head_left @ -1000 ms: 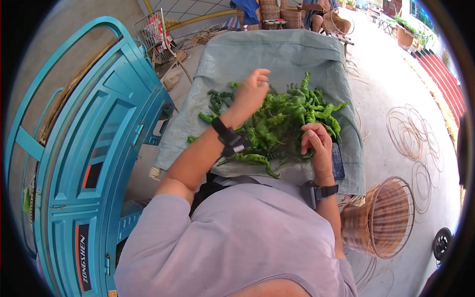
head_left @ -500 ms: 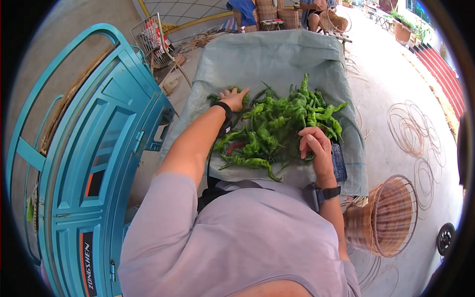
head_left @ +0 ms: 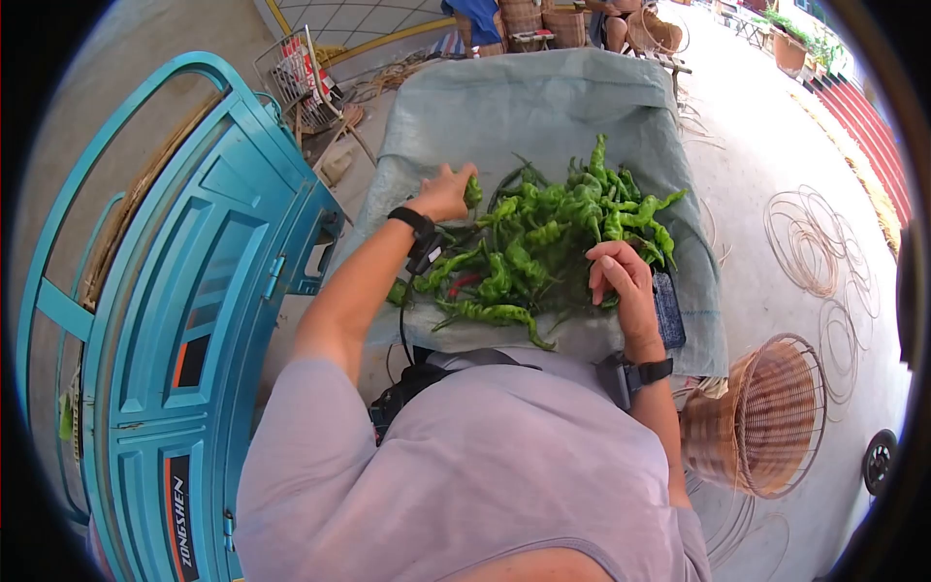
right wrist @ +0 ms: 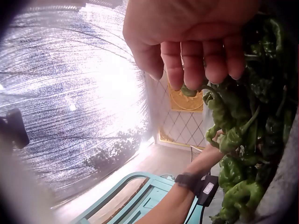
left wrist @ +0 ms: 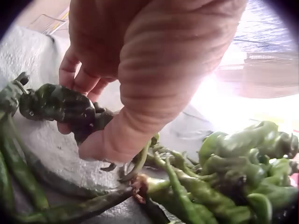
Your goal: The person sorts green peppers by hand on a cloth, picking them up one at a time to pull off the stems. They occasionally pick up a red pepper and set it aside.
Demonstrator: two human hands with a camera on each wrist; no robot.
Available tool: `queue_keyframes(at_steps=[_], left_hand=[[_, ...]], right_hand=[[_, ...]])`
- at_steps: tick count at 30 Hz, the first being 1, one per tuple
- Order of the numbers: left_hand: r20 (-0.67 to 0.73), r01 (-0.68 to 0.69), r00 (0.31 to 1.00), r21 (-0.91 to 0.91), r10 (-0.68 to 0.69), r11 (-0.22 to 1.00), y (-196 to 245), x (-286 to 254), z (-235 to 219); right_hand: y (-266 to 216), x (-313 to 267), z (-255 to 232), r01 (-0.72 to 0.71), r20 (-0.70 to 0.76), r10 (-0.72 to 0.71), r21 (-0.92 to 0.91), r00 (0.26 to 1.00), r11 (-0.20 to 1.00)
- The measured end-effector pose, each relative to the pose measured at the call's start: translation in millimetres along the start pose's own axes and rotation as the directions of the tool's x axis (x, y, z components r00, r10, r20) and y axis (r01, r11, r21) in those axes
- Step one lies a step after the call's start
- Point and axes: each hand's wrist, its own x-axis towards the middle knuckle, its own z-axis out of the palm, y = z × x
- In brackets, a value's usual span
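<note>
My left hand (head_left: 443,193) is over the left side of the cloth (head_left: 485,97). In the left wrist view, its thumb and fingers pinch a dark green pepper (left wrist: 60,103), with other peppers (left wrist: 233,177) lying below and to the right. My right hand (head_left: 622,281) hangs at the near right edge of the pepper pile (head_left: 543,233). In the right wrist view, the fingers of the right hand (right wrist: 196,42) are loosely bent beside green peppers (right wrist: 238,186), and no pepper shows in its grip.
A dark flat object (head_left: 668,310) lies on the cloth beside my right wrist. A blue metal panel marked ZONGSHEN (head_left: 184,320) stands at the left. On the right are a wicker basket (head_left: 713,436) and coiled strips (head_left: 810,242). A seated person (head_left: 617,29) is beyond the cloth.
My left hand came down to the dark peppers at the left, then rose slightly and drew left with a pepper in its fingers. The right hand has barely moved.
</note>
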Motion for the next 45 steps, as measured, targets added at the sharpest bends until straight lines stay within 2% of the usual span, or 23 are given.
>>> queue_keyframes(at_steps=[2,5,8,11,15,16,19,22,25,28,31,34,37,41,42,44,45], left_hand=[[-0.169,-0.068,0.984,-0.093,0.051,0.993,6,-20,-9],[-0.315,-0.199,0.944,-0.298,0.101,0.934,34,-64,-29],[-0.454,-0.357,0.858,-0.193,0.239,0.914,65,-95,-21],[-0.545,-0.491,0.766,-0.149,0.343,0.858,97,-110,-8],[-0.583,-0.541,0.704,-0.070,0.406,0.838,132,-114,22],[-0.540,-0.477,0.759,-0.082,0.363,0.875,138,-115,27],[-0.555,-0.513,0.756,-0.174,0.347,0.840,137,-114,36],[-0.593,-0.562,0.739,-0.283,0.319,0.777,130,-109,39],[-0.620,-0.516,0.761,-0.399,0.191,0.758,126,-108,42],[-0.527,-0.463,0.841,-0.584,0.123,0.667,120,-106,48],[-0.607,-0.550,0.763,-0.426,0.223,0.718,111,-99,56],[-0.620,-0.540,0.752,-0.385,0.224,0.749,111,-97,55],[-0.635,-0.504,0.765,-0.482,0.111,0.716,117,-100,55],[-0.593,-0.453,0.781,-0.325,0.194,0.830,110,-104,52],[-0.601,-0.438,0.774,-0.280,0.200,0.854,109,-107,47],[-0.634,-0.436,0.746,-0.237,0.202,0.868,106,-104,45],[-0.637,-0.455,0.751,-0.311,0.172,0.834,103,-102,47]], right_hand=[[3,2,-1,0.005,0.004,-0.005,0.010,1.000,1.000],[6,3,-1,0.016,0.009,-0.017,0.019,1.000,1.000],[0,0,4,-0.027,0.043,0.025,0.050,0.999,0.998],[-10,-3,9,-0.089,0.116,0.088,0.003,0.989,0.996],[-7,-2,12,-0.200,0.222,0.229,-0.142,0.948,0.969],[-2,-1,11,-0.201,0.210,0.232,-0.159,0.950,0.966],[3,-1,9,-0.120,0.166,0.151,-0.180,0.975,0.976],[5,0,9,-0.065,0.124,0.080,-0.121,0.989,0.991],[3,1,10,0.013,0.024,-0.013,-0.019,1.000,1.000],[-3,0,14,0.083,-0.022,-0.085,-0.092,0.996,0.992],[-14,0,19,0.141,-0.022,-0.148,-0.188,0.989,0.972],[-29,1,24,0.199,-0.035,-0.214,-0.247,0.976,0.948],[-34,11,22,0.210,-0.060,-0.235,-0.278,0.970,0.938],[-31,29,26,0.177,-0.204,-0.246,-0.306,0.947,0.935],[-31,29,30,0.204,-0.254,-0.302,-0.349,0.919,0.915],[-34,23,29,0.143,-0.216,-0.240,-0.387,0.946,0.911],[-34,17,29,0.109,-0.197,-0.203,-0.405,0.959,0.908]])
